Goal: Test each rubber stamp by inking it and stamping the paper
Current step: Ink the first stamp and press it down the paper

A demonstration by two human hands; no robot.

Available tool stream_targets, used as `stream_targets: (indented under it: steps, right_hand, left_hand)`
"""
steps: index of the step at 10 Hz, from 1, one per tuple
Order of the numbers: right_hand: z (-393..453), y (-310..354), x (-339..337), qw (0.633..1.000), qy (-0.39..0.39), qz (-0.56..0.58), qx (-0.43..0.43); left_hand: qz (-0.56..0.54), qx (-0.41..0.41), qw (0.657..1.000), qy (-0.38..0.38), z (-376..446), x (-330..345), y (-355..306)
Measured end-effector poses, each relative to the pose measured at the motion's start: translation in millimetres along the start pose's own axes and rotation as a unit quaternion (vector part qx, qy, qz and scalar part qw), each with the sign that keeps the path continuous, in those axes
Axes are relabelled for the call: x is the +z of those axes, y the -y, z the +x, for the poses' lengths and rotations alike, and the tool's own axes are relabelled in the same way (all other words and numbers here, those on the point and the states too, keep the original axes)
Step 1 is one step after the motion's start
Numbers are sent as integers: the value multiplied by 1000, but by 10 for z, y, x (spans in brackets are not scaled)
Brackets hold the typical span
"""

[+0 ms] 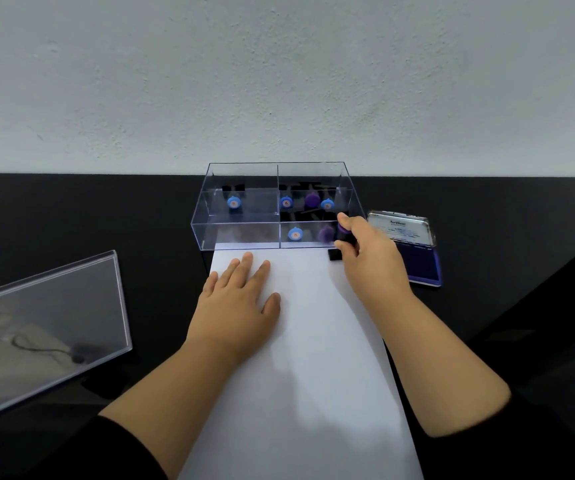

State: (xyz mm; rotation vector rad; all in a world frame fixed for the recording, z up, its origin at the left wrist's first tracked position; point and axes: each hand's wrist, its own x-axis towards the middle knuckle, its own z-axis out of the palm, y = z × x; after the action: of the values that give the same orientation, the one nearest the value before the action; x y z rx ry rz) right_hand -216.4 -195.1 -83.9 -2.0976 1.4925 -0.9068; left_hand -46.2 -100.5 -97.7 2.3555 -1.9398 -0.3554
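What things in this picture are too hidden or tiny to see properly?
Head view only:
- The stamp face: turned down toward the paper, so its design is hidden; the right hand wraps the handle.
- The small print on the ink pad lid: too small to read.
- The marks on the stamps in the clear box: too tiny.
- The paper's near end: cut off by the bottom edge.

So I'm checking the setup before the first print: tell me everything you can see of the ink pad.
The ink pad lies open on the black table, right of the paper and the clear compartment box. Its hinged metal-looking lid stands tilted back, showing a printed Artline label. The base holds a dark violet-blue inked surface. The right hand, gripping a stamp, hides its near-left part; I can't tell whether they touch.
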Motion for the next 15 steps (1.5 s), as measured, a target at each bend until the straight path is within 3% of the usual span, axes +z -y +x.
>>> stream_targets:
  steps: [4,6,7,15]
  right_hand:
    - [-20,-20,12,999,-15,48,15]
    - [-9,-73,-174,961,-127,232,76]
    - [-20,-132,-297,950,-152,255,93]
    - [-19,-184,-407,940,-158,279,116]
  left_hand:
    - [-7,-4,1000,0,2,-1,-3]
    - [-5,-6,1000,1,2,-2,-7]
    - [-5,-8,1000,-1,7,2,-9]
    - [-10,-10,1000,-8,14,3,-8]
